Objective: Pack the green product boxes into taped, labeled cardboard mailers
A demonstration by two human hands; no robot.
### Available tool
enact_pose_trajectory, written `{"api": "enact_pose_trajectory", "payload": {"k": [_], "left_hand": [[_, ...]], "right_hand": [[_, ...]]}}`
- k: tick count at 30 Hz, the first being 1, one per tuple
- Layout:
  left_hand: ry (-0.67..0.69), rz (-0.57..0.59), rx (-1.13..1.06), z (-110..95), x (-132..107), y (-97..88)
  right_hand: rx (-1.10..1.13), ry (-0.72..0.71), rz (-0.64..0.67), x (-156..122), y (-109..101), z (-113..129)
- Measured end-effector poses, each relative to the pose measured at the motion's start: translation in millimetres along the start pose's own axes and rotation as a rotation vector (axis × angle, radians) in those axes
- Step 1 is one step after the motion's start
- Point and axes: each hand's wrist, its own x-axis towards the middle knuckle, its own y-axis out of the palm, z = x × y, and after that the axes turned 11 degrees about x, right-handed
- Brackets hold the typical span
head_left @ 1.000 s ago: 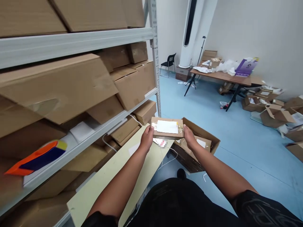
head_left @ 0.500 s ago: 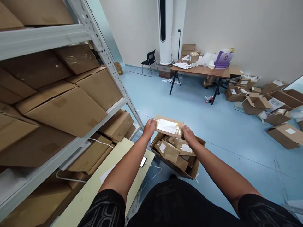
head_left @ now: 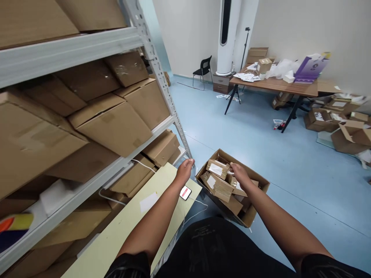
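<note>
A small cardboard parcel (head_left: pixel 218 168) with a white label lies on top of other taped parcels (head_left: pixel 217 184) inside a large open carton (head_left: pixel 262 181) on the floor. My right hand (head_left: pixel 240 175) is over the carton, at the right end of the labelled parcel. Its fingers are loosely bent and apart, with nothing gripped. Left of the carton, in the air above the corner of the pale yellow table (head_left: pixel 171 173), my left hand (head_left: pixel 184 170) is empty, its fingers loosely curled. A phone (head_left: pixel 185 192) with a lit screen and a white cable lies near that corner.
A metal shelf rack (head_left: pixel 162 77) full of cardboard boxes stands on my left. White paper (head_left: pixel 148 202) lies on the yellow table. Farther off is a wooden desk (head_left: pixel 278 87) with papers and a purple box (head_left: pixel 311 69). Open cartons (head_left: pixel 350 135) crowd the floor at right.
The labelled parcel has gone down from between my hands into the carton, and both hands have let go. My left hand has moved away from it. The view has turned left.
</note>
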Motion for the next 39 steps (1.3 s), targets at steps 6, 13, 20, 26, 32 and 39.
{"api": "enact_pose_trajectory", "payload": {"k": [6, 13, 20, 26, 32, 39], "left_hand": [[-0.021, -0.077, -0.08, 29, -70, -71.2], [-0.191, -0.295, -0.232, 114, -168, -147.5], [-0.401, -0.635, -0.377, 171, -256, -175.4], [-0.561, -1.015, -0.486, 173, -329, -149.1], [-0.679, -1.386, -0.572, 148, -417, -86.9], [-0.765, -1.717, -0.617, 111, -542, 2.9]], "right_hand": [[0.019, -0.055, 0.092, -43, 60, 0], [-0.073, -0.106, 0.338, -89, 163, -18], [-0.205, -0.096, 0.679, -118, 259, -26], [-0.371, -0.125, 1.049, -113, 318, -43], [-0.571, -0.133, 1.38, -142, 361, -74], [-0.698, -0.112, 1.74, -263, 352, -114]]}}
